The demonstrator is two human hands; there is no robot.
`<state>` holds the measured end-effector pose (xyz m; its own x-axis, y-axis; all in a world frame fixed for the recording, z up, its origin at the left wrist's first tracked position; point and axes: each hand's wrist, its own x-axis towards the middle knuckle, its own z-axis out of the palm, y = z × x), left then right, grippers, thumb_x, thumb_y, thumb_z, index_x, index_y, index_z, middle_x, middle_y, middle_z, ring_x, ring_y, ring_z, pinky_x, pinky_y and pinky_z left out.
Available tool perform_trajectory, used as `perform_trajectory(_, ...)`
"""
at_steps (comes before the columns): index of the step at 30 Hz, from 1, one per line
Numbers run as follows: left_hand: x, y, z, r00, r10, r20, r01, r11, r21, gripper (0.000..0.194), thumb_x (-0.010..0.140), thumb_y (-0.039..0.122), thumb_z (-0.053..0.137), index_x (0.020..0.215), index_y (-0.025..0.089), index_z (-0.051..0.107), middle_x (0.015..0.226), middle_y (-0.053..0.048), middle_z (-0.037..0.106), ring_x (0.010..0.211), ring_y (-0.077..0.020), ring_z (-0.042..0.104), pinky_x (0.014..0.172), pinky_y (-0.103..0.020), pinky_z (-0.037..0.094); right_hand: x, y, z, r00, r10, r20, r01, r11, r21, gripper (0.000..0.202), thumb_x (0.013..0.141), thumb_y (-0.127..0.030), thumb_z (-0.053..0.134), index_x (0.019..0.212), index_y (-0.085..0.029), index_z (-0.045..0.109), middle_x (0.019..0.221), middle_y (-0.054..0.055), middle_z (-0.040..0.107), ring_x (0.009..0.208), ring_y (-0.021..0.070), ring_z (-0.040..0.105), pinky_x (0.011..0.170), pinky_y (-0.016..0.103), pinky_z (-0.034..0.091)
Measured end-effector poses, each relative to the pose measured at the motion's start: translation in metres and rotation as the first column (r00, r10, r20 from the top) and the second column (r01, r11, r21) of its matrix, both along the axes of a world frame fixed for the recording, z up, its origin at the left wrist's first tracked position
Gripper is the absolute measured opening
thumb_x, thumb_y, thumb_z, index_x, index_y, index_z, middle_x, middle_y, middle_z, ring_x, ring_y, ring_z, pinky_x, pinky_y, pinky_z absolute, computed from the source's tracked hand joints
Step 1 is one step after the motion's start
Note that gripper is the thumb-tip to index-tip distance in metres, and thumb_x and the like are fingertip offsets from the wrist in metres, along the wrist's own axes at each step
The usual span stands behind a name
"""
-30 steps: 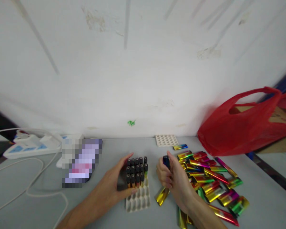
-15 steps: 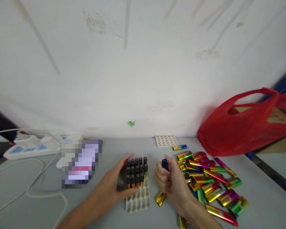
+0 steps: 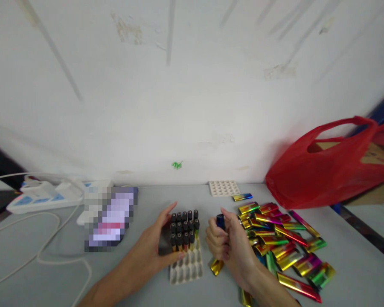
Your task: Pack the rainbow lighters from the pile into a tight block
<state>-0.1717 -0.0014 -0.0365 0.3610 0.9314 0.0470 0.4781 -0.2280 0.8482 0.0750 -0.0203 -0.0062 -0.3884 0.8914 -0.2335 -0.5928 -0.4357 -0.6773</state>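
A pale moulded tray (image 3: 188,269) lies on the table with rows of upright black-topped metallic pieces (image 3: 184,226) in its back part. Its front pockets show bare. My left hand (image 3: 158,238) curves round the tray's left side, thumb against the front pieces and fingers toward the back. To the right of the tray, my right hand (image 3: 225,238) is closed in a fist, thumb up, round a small shiny piece with a dark blue end (image 3: 220,220). Most of that piece is hidden by the fingers. Beside this hand lies a gold metallic sleeve (image 3: 216,267).
Right of my hands spreads a heap of shiny coloured sleeves (image 3: 286,249). A second pale tray (image 3: 224,188) and a blue-gold sleeve (image 3: 242,197) lie near the wall. A red bag (image 3: 320,170) stands at the right. At left are a phone (image 3: 113,217), a power strip (image 3: 45,198) and cables.
The view has shifted very slightly. Both hands keep almost the same place and grip, and the pieces in the tray stay as they were.
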Motion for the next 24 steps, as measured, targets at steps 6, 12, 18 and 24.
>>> perform_trajectory(6, 0.002, -0.003, 0.013, 1.0, -0.013, -0.014, 0.012, 0.999, -0.035, 0.106, 0.083, 0.034, 0.09, 0.171, 0.03, 0.032, 0.153, -0.015, 0.067, 0.146, -0.0414, 0.06, 0.125, -0.059, 0.045, -0.001, -0.001, 0.001, 0.998, -0.025, 0.049, 0.025, 1.0, -0.013, 0.062, 0.078, -0.066, 0.077, 0.058, -0.026, 0.034, 0.052, -0.014, 0.019, 0.046, 0.0061, 0.004, 0.041, 0.023, 0.001)
perform_trajectory(12, 0.0, -0.002, 0.004, 1.0, -0.009, -0.015, 0.009, 1.0, 0.002, 0.106, 0.083, 0.034, 0.091, 0.172, 0.031, 0.033, 0.152, -0.014, 0.068, 0.143, -0.0412, 0.062, 0.123, -0.056, 0.048, -0.001, -0.002, -0.001, 0.982, -0.125, 0.142, 0.131, 0.991, -0.027, 0.057, 0.075, -0.065, 0.076, 0.061, -0.027, 0.035, 0.054, -0.015, 0.017, 0.048, 0.0067, 0.004, 0.042, 0.023, 0.003)
perform_trajectory(18, 0.0, 0.0, 0.002, 1.0, -0.01, -0.015, 0.01, 1.0, 0.01, 0.106, 0.083, 0.031, 0.091, 0.171, 0.033, 0.033, 0.153, -0.012, 0.068, 0.145, -0.0404, 0.061, 0.124, -0.056, 0.047, -0.001, -0.001, -0.002, 0.978, -0.139, 0.153, 0.145, 0.989, -0.029, 0.059, 0.075, -0.067, 0.082, 0.064, -0.025, 0.042, 0.055, -0.015, 0.019, 0.05, 0.0069, 0.006, 0.043, 0.023, 0.005)
perform_trajectory(24, 0.0, -0.001, 0.002, 1.0, -0.003, -0.023, 0.004, 1.0, 0.029, 0.108, 0.081, 0.031, 0.091, 0.171, 0.033, 0.034, 0.153, -0.014, 0.067, 0.143, -0.0429, 0.062, 0.124, -0.061, 0.047, -0.009, -0.004, -0.005, 0.912, -0.316, 0.261, 0.268, 0.942, 0.203, 0.054, 0.092, -0.076, 0.073, 0.092, -0.023, 0.063, 0.069, -0.005, 0.052, 0.054, 0.0123, 0.038, 0.049, 0.024, 0.031)
